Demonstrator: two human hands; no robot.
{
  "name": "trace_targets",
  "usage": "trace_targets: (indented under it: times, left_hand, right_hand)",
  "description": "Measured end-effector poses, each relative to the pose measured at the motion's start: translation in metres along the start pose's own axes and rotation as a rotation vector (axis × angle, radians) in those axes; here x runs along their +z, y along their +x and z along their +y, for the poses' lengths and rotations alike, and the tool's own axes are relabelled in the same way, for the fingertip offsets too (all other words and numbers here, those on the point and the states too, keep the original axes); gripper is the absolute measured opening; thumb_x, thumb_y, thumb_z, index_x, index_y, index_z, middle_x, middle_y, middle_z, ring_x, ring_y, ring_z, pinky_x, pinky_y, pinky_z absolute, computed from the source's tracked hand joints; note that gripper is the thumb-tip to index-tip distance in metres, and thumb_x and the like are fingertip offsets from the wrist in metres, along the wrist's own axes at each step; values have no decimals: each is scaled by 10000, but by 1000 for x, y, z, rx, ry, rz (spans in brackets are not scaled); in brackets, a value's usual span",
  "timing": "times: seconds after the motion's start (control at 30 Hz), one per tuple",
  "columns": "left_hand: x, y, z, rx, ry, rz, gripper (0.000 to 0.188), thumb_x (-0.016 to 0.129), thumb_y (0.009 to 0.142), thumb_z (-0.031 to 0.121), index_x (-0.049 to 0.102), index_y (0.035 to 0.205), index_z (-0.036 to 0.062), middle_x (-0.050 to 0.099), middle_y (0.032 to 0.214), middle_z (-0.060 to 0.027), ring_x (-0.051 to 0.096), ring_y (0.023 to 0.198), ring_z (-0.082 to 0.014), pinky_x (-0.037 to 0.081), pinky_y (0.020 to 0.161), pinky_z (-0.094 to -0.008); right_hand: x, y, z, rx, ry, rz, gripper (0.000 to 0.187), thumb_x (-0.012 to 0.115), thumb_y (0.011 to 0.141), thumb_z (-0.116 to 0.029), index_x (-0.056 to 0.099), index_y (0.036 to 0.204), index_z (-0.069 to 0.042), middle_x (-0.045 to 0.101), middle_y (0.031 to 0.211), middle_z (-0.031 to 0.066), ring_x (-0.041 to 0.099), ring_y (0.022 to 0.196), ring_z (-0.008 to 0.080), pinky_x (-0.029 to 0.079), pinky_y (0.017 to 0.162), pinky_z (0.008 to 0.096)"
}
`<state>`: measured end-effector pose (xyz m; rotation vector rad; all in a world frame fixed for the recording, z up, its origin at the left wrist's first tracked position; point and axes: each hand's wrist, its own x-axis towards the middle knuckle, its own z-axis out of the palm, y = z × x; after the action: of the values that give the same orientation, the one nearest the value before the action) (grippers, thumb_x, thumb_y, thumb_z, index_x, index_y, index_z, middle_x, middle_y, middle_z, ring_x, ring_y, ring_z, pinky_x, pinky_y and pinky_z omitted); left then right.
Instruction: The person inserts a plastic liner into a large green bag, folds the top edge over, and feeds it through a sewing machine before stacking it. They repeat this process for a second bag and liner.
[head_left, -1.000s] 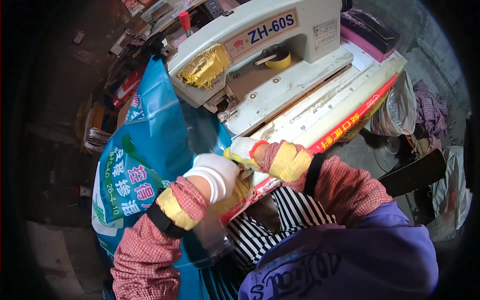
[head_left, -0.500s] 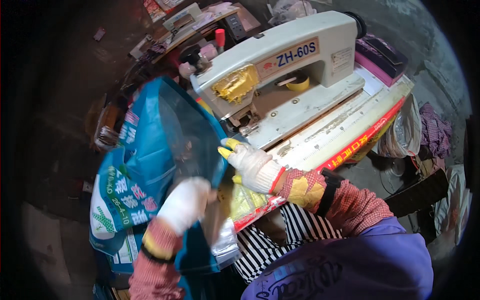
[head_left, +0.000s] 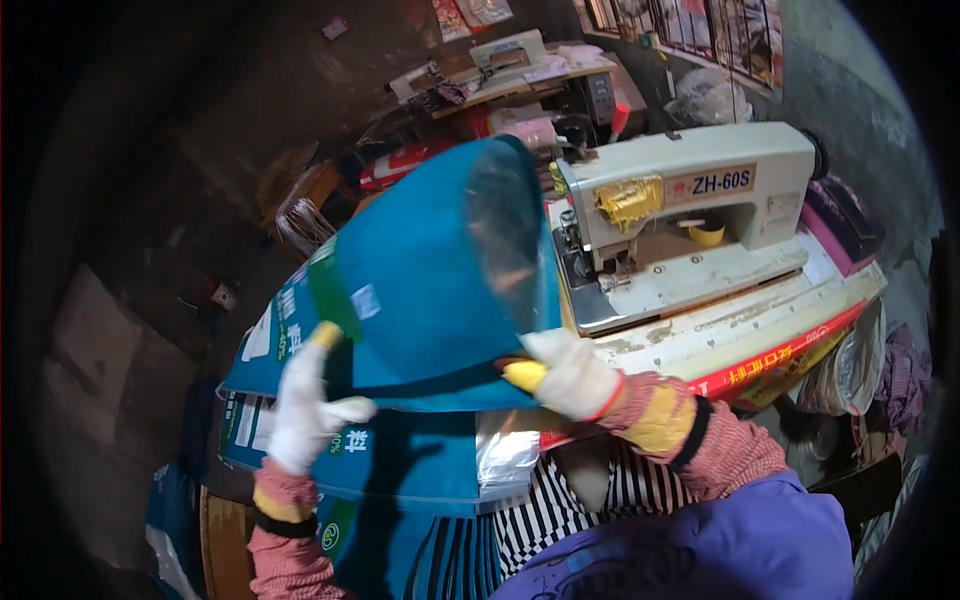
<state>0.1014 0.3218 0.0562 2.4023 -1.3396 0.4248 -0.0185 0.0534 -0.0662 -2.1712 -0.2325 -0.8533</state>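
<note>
A large teal-blue woven bag (head_left: 420, 260) stands up in front of me, its mouth gaping and a clear plastic liner (head_left: 505, 235) showing inside. My right hand (head_left: 572, 378), in a white glove with yellow fingertips, pinches the bag's lower edge near its mouth. My left hand (head_left: 305, 405), gloved too, has thumb and fingers spread at the bag's near side; whether it touches the bag I cannot tell. Under it lies a pile of similar teal bags (head_left: 410, 450) with liners sticking out on the right. A white sewing machine (head_left: 690, 210) stands right of the bag mouth.
The machine sits on a worn table (head_left: 680, 345) with a red front strip. A purple box (head_left: 845, 225) rests behind the machine's right end, and a yellow tape roll (head_left: 706, 234) lies under its arm. Another sewing machine (head_left: 508, 50) is at the back.
The bag has turned and risen, its mouth now facing the machine. My left hand has moved left and its fingers have spread. The view has swung, so the machine appears farther right.
</note>
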Motion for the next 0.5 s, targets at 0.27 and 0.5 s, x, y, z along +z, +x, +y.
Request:
trace_targets:
  times: [0.27, 0.5]
  left_hand:
    - [71, -39, -73, 7, 725, -103, 260, 604, 697, 100, 609, 957, 100, 632, 955, -55, 608, 798, -222, 479, 653, -347]
    - [34, -135, -114, -216, 700, -66, 288, 546, 661, 36, 619, 938, 64, 622, 895, -82, 595, 854, -269, 469, 759, -377]
  right_hand:
    - [-5, -21, 15, 826, 1228, 43, 147, 539, 849, -88, 634, 957, -58, 631, 919, 64, 575, 814, 142, 463, 739, 219]
    - [50, -36, -73, 163, 624, -813, 303, 576, 777, -132, 597, 1078, -117, 613, 1049, 142, 572, 985, 291, 444, 864, 350]
